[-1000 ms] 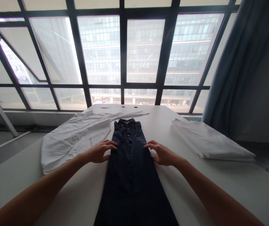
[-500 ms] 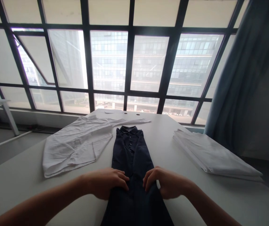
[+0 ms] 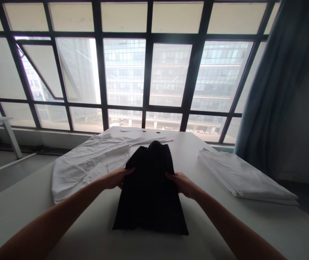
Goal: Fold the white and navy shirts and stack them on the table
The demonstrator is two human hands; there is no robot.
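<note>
A dark navy shirt [image 3: 150, 191], folded into a narrow shape, is held up between my hands over the white table [image 3: 89, 231]. Its collar and buttons are hidden behind the raised fabric, and its lower edge hangs toward me. My left hand [image 3: 118, 177] pinches the shirt's left side, thumb on the near face. On the opposite side my right hand [image 3: 183, 183] grips the fabric in the same way. Both sets of fingers are partly tucked behind the cloth.
A white shirt [image 3: 81, 168] lies spread out on the left part of the table. Folded white cloth [image 3: 246, 178] is stacked at the right. Beyond the far edge stand large windows [image 3: 124, 72], with a blue-grey curtain [image 3: 262, 94] on the right.
Both hands have moved away from me and upward, lifting the dark shirt. Its long front lay flat with collar and buttons showing; now the fabric is folded up and covers them.
</note>
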